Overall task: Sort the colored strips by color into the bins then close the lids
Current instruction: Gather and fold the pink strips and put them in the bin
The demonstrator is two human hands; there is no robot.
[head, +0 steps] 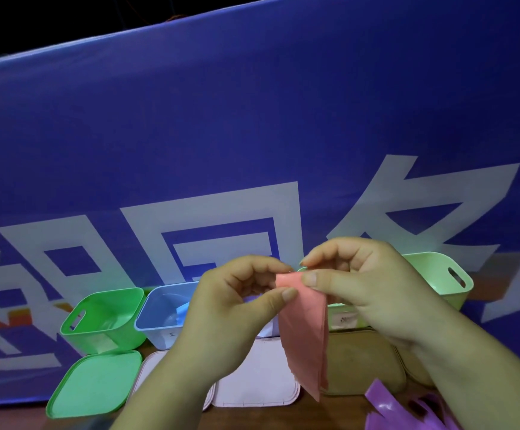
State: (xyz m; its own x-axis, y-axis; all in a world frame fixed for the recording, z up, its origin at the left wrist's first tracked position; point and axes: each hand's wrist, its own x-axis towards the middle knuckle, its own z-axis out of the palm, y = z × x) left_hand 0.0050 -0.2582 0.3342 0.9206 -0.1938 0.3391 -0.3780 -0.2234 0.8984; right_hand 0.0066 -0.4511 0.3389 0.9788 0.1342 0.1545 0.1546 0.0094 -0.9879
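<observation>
- Hands meet at the centre of the frame: the left hand [237,305] and the right hand [367,287] both pinch the top edge of a pink strip [302,336], thumb against forefinger. The other fingers [339,259] are loosely curled.
- The strip hangs free below the pinch, above the lids, and touches nothing else. It drapes and looks doubled over, so it is probably thin, light and limp, like film or soft paper.
- Such a piece should need only a light pinch at one end. Layers may cling together, so they would be best separated at the top edge where the fingers already are.
- Across the back of the bench [10,420] stand a green bin [97,339] at left, a blue bin [156,333] with blue pieces inside, and a pale green bin [457,271] at right. What lies behind the hands is hidden, so I cannot tell which bin suits pink.
- A green lid [97,386], a white lid [258,377] and a tan lid [361,361] lie flat in front of the open bins.
- Purple strips [386,408] wait at lower right.
</observation>
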